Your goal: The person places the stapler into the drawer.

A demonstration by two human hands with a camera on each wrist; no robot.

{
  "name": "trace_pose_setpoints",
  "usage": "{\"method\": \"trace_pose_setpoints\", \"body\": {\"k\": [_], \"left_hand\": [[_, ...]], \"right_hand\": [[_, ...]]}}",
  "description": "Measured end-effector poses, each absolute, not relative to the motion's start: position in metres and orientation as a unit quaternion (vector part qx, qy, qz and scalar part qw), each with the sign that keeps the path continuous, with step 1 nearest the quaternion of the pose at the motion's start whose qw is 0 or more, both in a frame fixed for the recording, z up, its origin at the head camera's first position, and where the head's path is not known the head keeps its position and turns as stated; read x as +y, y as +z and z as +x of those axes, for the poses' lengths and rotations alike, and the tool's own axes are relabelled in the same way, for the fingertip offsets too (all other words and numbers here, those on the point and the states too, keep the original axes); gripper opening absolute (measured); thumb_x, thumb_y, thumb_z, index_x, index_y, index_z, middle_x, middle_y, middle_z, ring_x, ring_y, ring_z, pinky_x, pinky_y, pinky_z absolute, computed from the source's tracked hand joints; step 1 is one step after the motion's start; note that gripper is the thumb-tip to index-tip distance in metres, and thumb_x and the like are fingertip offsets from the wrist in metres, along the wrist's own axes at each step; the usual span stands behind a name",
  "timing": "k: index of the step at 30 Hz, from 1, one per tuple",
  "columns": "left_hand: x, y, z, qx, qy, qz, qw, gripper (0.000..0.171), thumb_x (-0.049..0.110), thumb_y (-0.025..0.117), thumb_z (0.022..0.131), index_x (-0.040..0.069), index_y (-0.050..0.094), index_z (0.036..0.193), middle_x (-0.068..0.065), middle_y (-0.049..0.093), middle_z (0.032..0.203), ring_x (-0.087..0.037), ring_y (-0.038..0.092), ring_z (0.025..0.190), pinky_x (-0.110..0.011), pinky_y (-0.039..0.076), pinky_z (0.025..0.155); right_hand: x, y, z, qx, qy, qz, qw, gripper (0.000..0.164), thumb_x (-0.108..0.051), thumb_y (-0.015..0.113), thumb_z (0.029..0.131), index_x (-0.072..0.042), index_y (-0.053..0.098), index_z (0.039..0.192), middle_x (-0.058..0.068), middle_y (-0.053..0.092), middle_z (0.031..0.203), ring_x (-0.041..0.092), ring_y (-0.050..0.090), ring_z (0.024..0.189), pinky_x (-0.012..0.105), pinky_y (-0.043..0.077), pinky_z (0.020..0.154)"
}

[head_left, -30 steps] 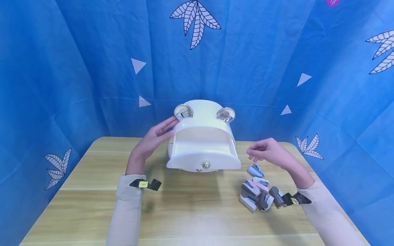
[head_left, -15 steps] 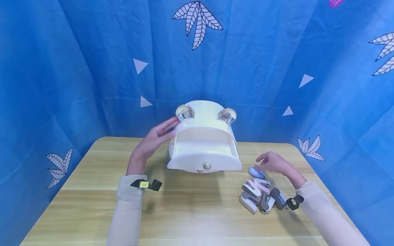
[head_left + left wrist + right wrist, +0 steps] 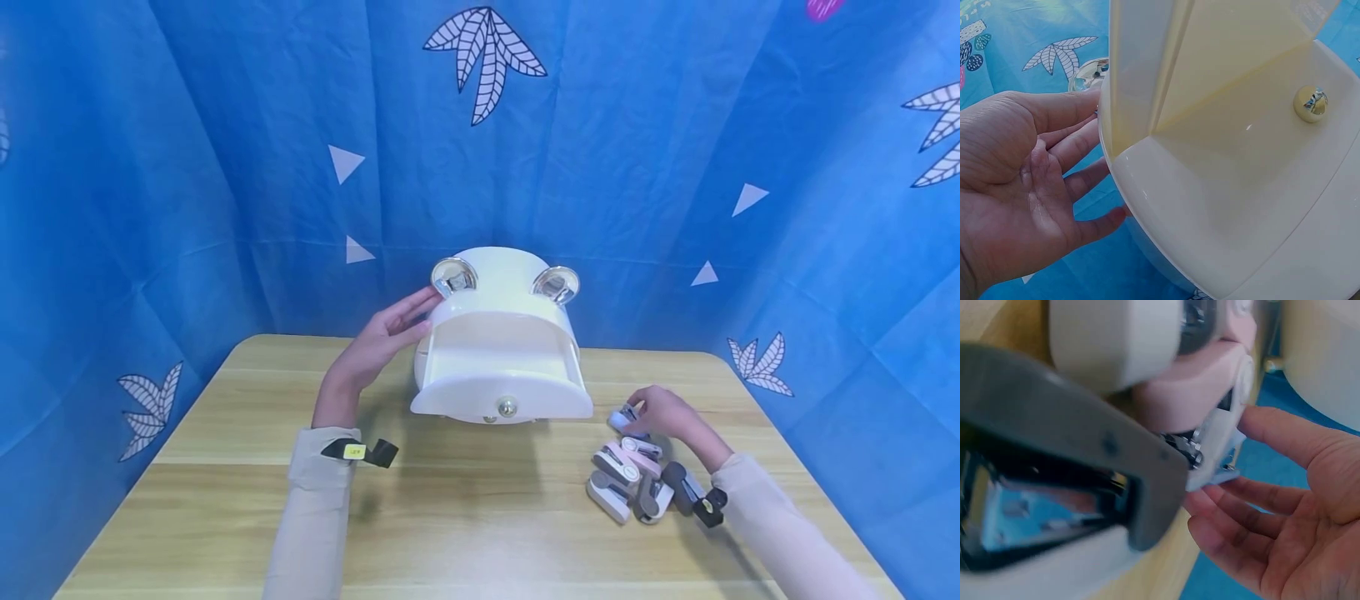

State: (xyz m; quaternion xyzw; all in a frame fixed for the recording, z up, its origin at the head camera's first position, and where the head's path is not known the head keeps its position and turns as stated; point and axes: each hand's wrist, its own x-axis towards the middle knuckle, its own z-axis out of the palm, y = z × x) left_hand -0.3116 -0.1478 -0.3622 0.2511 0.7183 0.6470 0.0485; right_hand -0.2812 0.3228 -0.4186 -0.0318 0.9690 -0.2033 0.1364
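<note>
A white drawer box [image 3: 501,279] with two shiny gold ear-like discs stands at the table's middle, its top drawer [image 3: 480,397] pulled out and bare inside. My left hand [image 3: 372,343] rests against the box's left side, fingers extended; in the left wrist view, the fingertips partly disappear behind its wall. To the right, my right hand [image 3: 667,414] pinches a light blue stapler [image 3: 618,418] between thumb and fingers, low over the table. Close up in the right wrist view, the thumb and fingers [image 3: 1254,490] are on either side of it, and nearer staplers hide much of it.
Several mini staplers lie bunched just in front of my right hand: a pink one [image 3: 643,463], a grey-and-white one [image 3: 609,497] and a dark grey one [image 3: 678,487] among them. A blue patterned curtain [image 3: 637,167] hangs behind the wooden table [image 3: 480,533].
My right hand has come down toward me onto the light blue stapler, and its thumb and fingers have closed around it. The left hand stays at the box's side.
</note>
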Motion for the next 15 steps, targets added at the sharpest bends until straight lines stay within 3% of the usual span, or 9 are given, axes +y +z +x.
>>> {"method": "trace_pose_setpoints", "body": {"k": [15], "left_hand": [[-0.1461,-0.3650,-0.3133,0.713,0.651,0.258,0.046,0.062,0.022,0.059,0.104,0.019,0.033,0.161,-0.001,0.040,0.164,-0.020,0.027,0.157,-0.053,0.025,0.126]], "right_hand": [[0.3237,-0.4246,-0.2815,0.969,-0.216,-0.042,0.115,0.045,-0.016,0.084,0.078,0.008,0.068,0.113,0.015,0.070,0.094,0.022,0.063,0.080,0.032,0.053,0.065]]}}
